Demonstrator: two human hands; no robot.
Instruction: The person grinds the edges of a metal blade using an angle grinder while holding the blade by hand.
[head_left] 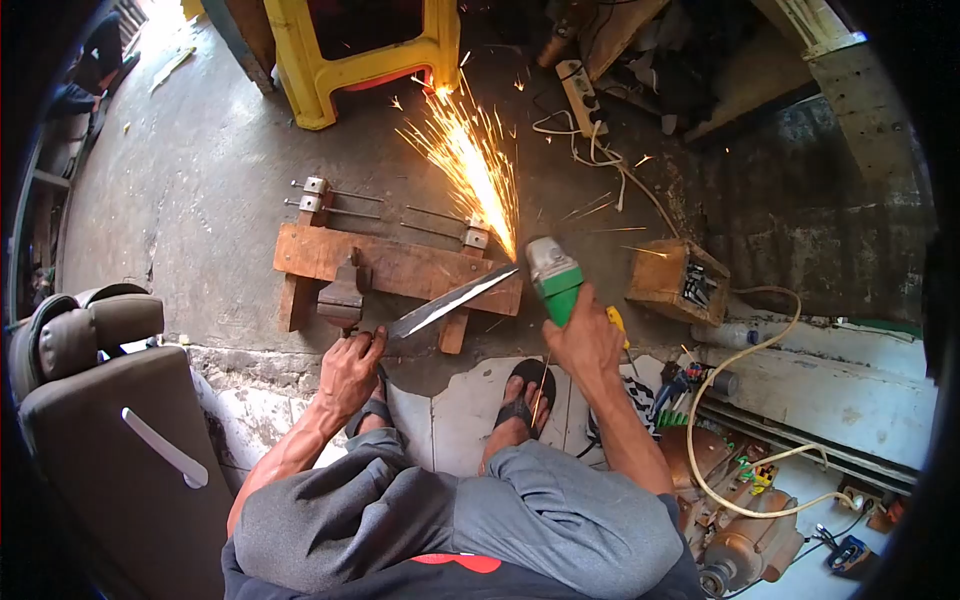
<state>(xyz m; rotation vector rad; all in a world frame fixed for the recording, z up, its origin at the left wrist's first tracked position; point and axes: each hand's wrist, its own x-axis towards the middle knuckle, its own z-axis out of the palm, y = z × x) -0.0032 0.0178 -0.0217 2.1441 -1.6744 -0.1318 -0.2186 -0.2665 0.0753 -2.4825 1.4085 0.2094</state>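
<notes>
My right hand (588, 342) is wrapped around a green angle grinder (558, 283) with a grey metal head. The grinder's head is by the tip of a long blade (462, 301), and bright sparks (470, 165) fan away from there. My left hand (352, 368) is closed at the blade's near end, the grip itself mostly hidden by the fingers. The blade lies slantwise over a low wooden bench (400, 266). A small vise (343, 298) is fixed on the bench near my left hand.
Beyond the bench stands a yellow plastic stool (370, 68), where sparks land. A power strip (582, 98) with cables and a wooden box (672, 283) are to the right. A motor (745, 545) sits lower right, a brown padded chair (120, 440) at left. Another person sits far left.
</notes>
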